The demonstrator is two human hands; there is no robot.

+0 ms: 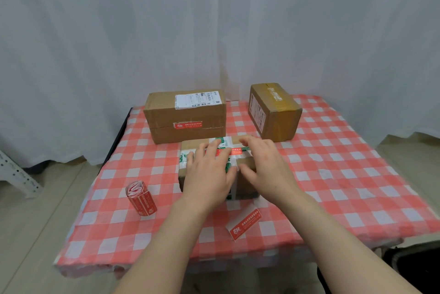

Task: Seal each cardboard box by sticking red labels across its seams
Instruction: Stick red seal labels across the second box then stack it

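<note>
A small cardboard box (190, 144) with white-and-green tape sits at the table's middle. A red label (234, 150) lies across its top seam. My left hand (208, 172) rests flat on the box top, fingers spread over the label's left part. My right hand (265, 165) lies open on the box's right side, fingertips at the label's right end. A larger box (185, 116) behind carries a red label (188, 125) on its front seam. A third box (275, 110) stands at the back right. A roll of red labels (141, 198) lies to the left.
A loose red label on white backing (245, 223) lies near the front edge of the red-checked tablecloth (333, 174). White curtains hang behind the table. A metal rack leg (16, 174) stands on the floor at far left.
</note>
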